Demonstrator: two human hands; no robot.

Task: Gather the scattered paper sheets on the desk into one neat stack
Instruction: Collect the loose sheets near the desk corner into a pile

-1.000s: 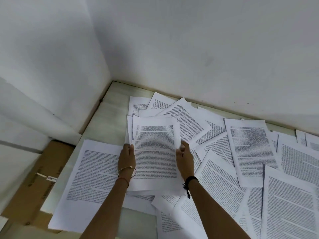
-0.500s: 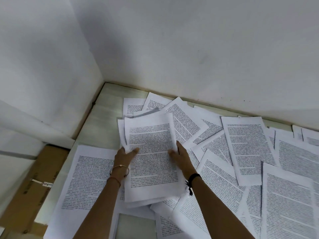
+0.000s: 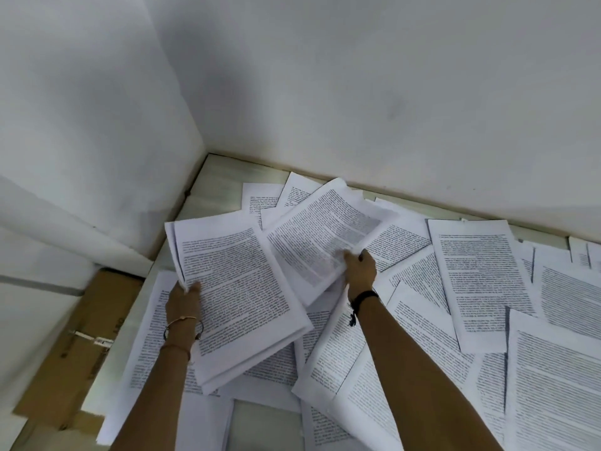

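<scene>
Head view: a person at a corner desk holds printed paper in both hands.
The left hand (image 3: 182,301) grips the left edge of a small stack (image 3: 237,297), thumb on top, with the stack tilted above the litter. The right hand (image 3: 359,271) clutches the near edge of one curling sheet (image 3: 322,229), raised just beside the stack. Loose sheets (image 3: 471,281) lie overlapped across the desk (image 3: 221,187), mostly to the right. A cardboard box (image 3: 81,336) sits past the desk's left edge.
</scene>
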